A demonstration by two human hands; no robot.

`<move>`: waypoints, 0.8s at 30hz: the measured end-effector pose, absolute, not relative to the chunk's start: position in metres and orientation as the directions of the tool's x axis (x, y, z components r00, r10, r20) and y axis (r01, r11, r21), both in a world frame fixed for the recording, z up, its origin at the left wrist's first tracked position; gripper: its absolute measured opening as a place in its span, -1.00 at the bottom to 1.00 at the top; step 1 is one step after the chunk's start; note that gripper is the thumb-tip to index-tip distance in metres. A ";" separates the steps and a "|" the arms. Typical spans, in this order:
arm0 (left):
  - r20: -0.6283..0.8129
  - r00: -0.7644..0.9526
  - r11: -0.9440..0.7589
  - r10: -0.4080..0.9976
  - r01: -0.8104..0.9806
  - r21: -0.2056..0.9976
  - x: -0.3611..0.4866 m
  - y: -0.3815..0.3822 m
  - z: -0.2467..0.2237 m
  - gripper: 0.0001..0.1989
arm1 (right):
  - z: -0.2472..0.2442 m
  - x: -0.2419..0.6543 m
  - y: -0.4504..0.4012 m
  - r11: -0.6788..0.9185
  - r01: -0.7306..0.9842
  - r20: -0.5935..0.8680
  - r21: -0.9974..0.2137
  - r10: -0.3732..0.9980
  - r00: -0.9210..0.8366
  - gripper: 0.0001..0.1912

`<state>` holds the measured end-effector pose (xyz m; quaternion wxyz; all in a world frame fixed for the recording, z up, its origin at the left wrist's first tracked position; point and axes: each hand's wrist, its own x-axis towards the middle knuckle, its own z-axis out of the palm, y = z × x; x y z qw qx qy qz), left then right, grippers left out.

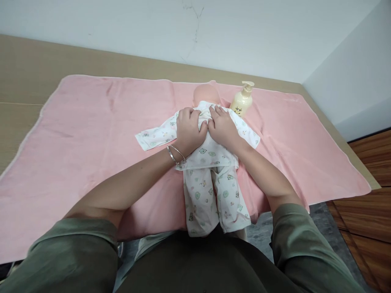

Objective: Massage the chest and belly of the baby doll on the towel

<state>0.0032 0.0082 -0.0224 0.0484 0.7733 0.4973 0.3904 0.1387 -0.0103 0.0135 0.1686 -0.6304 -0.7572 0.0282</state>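
Note:
A baby doll (206, 93) in a white printed top (210, 151) and matching trousers (200, 199) lies stretched out, its bare head away from me. No face shows on it, so its back seems to be up. My left hand (190, 128) rests on the left side of the doll's upper body, fingers bent a little and apart. On the right side lies my right hand (224, 127), flat with fingers spread. The two thumbs nearly meet over the middle of the top. Both sleeves of the top stretch outward, and neither hand grasps anything visible.
A cream pump bottle (242, 100) stands right of the doll's head. Under everything a pink blanket (100, 134) covers most of the wooden table (122, 63). A white wall (137, 28) rises behind, and wood-grained drawers (366, 207) stand at the right.

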 end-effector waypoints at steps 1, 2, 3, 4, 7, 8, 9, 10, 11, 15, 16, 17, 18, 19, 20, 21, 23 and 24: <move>0.549 0.202 -0.500 0.811 0.726 0.472 0.003 0.009 -0.022 -0.70 | 0.013 0.140 -0.008 0.216 0.940 0.215 -0.264 0.963 -0.161 -0.43; 0.544 0.203 -0.500 0.814 0.722 0.479 0.003 0.009 -0.022 -0.69 | 0.013 0.142 -0.007 0.224 0.937 0.212 -0.268 0.962 -0.170 -0.42; 0.541 0.205 -0.500 0.816 0.720 0.481 0.003 0.009 -0.022 -0.68 | 0.013 0.142 -0.006 0.227 0.936 0.211 -0.270 0.962 -0.173 -0.42; 0.540 0.207 -0.500 0.816 0.722 0.479 0.003 0.009 -0.022 -0.68 | 0.012 0.143 -0.005 0.226 0.936 0.213 -0.269 0.962 -0.171 -0.41; 0.544 0.209 -0.498 0.812 0.734 0.461 0.004 0.010 -0.021 -0.68 | 0.010 0.142 -0.005 0.217 0.939 0.217 -0.269 0.963 -0.161 -0.41; 0.546 0.208 -0.498 0.812 0.735 0.460 0.004 0.010 -0.020 -0.68 | 0.010 0.142 -0.005 0.215 0.938 0.218 -0.272 0.963 -0.157 -0.41; 0.546 0.207 -0.498 0.812 0.734 0.462 0.004 0.010 -0.020 -0.68 | 0.009 0.142 -0.005 0.213 0.937 0.220 -0.276 0.963 -0.154 -0.42; 0.545 0.207 -0.499 0.812 0.732 0.465 0.004 0.010 -0.020 -0.68 | 0.009 0.142 -0.005 0.213 0.936 0.224 -0.279 0.963 -0.152 -0.42; 0.544 0.208 -0.499 0.813 0.729 0.468 0.004 0.010 -0.020 -0.67 | 0.009 0.142 -0.005 0.213 0.936 0.227 -0.281 0.962 -0.151 -0.43; 0.539 0.208 -0.497 0.816 0.730 0.469 0.005 0.011 -0.020 -0.64 | 0.012 0.142 -0.007 0.211 0.931 0.237 -0.297 0.961 -0.143 -0.46; 0.540 0.206 -0.493 0.816 0.734 0.466 0.005 0.011 -0.020 -0.63 | 0.013 0.141 -0.008 0.208 0.929 0.244 -0.305 0.960 -0.135 -0.47; 0.541 0.203 -0.490 0.816 0.740 0.461 0.005 0.011 -0.020 -0.63 | 0.014 0.141 -0.008 0.204 0.927 0.253 -0.314 0.959 -0.125 -0.49; 0.542 0.202 -0.487 0.816 0.745 0.456 0.005 0.011 -0.020 -0.63 | 0.016 0.141 -0.009 0.200 0.925 0.263 -0.324 0.958 -0.115 -0.51; 0.543 0.202 -0.486 0.815 0.749 0.451 0.005 0.011 -0.020 -0.62 | 0.016 0.141 -0.010 0.196 0.921 0.273 -0.336 0.956 -0.104 -0.54; 0.544 0.203 -0.486 0.814 0.751 0.447 0.005 0.011 -0.020 -0.62 | 0.017 0.141 -0.010 0.192 0.918 0.280 -0.348 0.955 -0.093 -0.56; 0.546 0.203 -0.487 0.813 0.751 0.446 0.005 0.010 -0.020 -0.61 | 0.017 0.141 -0.011 0.189 0.914 0.285 -0.359 0.955 -0.085 -0.58; 0.551 0.199 -0.487 0.811 0.751 0.446 0.006 0.011 -0.020 -0.61 | 0.017 0.142 -0.010 0.196 0.908 0.290 -0.370 0.953 -0.088 -0.60; 0.554 0.195 -0.486 0.809 0.752 0.445 0.006 0.011 -0.021 -0.61 | 0.016 0.143 -0.010 0.208 0.906 0.291 -0.368 0.952 -0.100 -0.60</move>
